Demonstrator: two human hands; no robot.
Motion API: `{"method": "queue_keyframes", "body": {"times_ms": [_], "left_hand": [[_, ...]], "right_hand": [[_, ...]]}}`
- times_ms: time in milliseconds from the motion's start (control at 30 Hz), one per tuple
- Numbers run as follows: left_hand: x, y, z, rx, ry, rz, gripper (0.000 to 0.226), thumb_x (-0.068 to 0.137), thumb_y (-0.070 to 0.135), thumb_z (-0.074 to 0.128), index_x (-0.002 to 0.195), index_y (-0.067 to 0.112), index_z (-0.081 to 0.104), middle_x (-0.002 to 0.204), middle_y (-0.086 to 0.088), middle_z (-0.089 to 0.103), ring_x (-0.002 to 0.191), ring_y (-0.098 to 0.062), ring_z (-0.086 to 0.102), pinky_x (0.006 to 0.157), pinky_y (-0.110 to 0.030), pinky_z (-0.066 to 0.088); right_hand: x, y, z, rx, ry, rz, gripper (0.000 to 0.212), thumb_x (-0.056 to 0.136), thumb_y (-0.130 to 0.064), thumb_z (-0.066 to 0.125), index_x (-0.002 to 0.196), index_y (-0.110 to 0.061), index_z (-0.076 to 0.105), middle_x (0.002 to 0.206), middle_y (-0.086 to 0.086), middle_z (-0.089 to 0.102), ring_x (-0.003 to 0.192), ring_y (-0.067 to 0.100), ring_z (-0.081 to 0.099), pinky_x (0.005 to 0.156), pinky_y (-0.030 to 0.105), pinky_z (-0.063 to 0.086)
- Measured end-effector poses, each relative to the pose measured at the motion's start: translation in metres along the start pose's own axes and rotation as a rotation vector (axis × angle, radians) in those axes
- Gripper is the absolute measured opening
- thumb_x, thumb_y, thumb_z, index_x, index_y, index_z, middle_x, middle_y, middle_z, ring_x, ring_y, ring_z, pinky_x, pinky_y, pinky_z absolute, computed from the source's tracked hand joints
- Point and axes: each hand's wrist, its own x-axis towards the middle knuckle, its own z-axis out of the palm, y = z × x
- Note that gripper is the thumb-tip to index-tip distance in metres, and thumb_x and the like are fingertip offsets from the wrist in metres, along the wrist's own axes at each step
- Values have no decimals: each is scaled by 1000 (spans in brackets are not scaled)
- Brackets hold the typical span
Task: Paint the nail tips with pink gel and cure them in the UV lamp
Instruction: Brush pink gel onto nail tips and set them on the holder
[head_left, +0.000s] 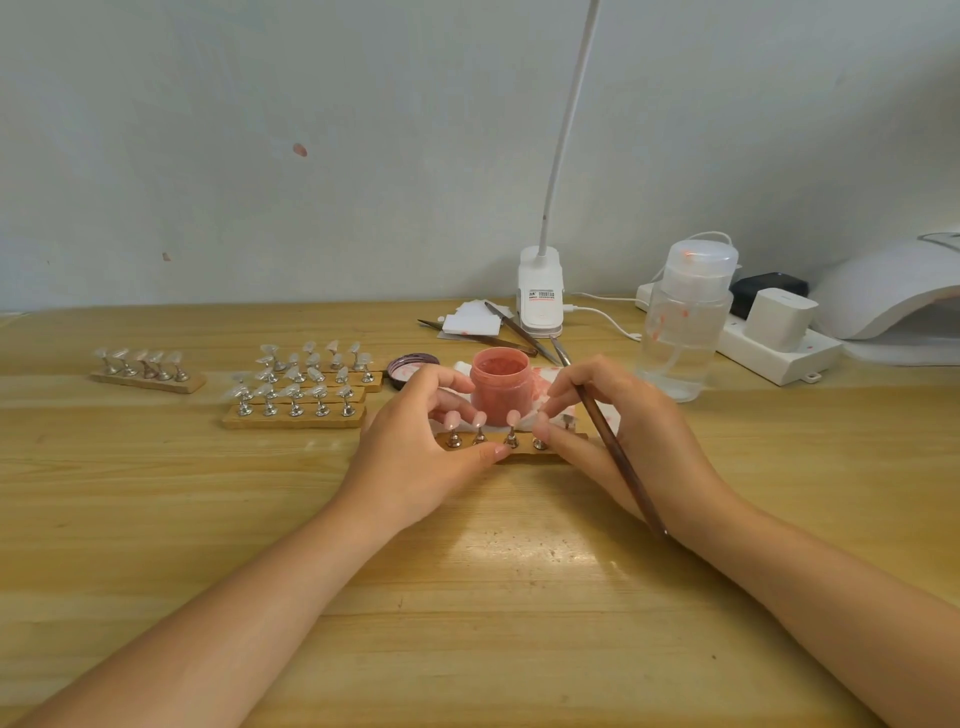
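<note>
A wooden strip (519, 451) with metal stands carries several pink-coated nail tips (513, 417) at the table's middle. My left hand (415, 447) grips the strip's left end, thumb on its front edge. My right hand (613, 426) holds a dark brown brush (618, 457) and its fingertips touch the strip's right end, hiding the nail tips there. The open pink gel jar (501, 383) stands just behind the strip. The white UV lamp (893, 291) sits at the far right.
Stacked strips of clear nail tips (301, 387) and one separate strip (148, 366) lie to the left. The jar's lid (413, 370), tweezers (514, 332), a clip lamp (540, 296), a clear pump bottle (683, 322) and a power strip (779, 343) stand behind.
</note>
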Motion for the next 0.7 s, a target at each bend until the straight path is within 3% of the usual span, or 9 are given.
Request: {"method": "queue_keyframes", "body": {"times_ms": [100, 233, 400, 700], "left_hand": [[1, -1, 0, 16, -21, -7, 43, 61, 28, 81, 90, 32, 49, 78, 11, 65, 81, -2, 59, 80, -23, 42], [1, -2, 0, 22, -36, -21, 42, 62, 27, 81, 91, 31, 49, 80, 9, 67, 82, 4, 59, 91, -29, 43], [1, -1, -1, 25, -34, -41, 42, 62, 28, 81, 91, 31, 49, 80, 11, 66, 90, -6, 60, 97, -41, 40], [1, 1, 0, 20, -17, -48, 38, 65, 27, 79, 88, 32, 49, 79, 11, 65, 89, -7, 60, 99, -45, 37]], "right_hand": [[0, -2, -1, 2, -18, 17, 27, 72, -30, 73, 86, -33, 51, 79, -20, 62, 85, 1, 60, 81, 19, 46], [-2, -1, -8, -10, -87, 85, 30, 65, -44, 67, 87, -39, 47, 88, -21, 61, 94, -4, 57, 89, 25, 43], [-5, 9, -13, 6, -113, 156, 28, 70, -28, 71, 85, -35, 48, 80, -17, 60, 85, -3, 56, 76, 18, 47], [-5, 12, -11, -14, -75, 168, 33, 77, -15, 69, 81, -37, 44, 73, -14, 57, 74, 2, 58, 71, 26, 49]]}}
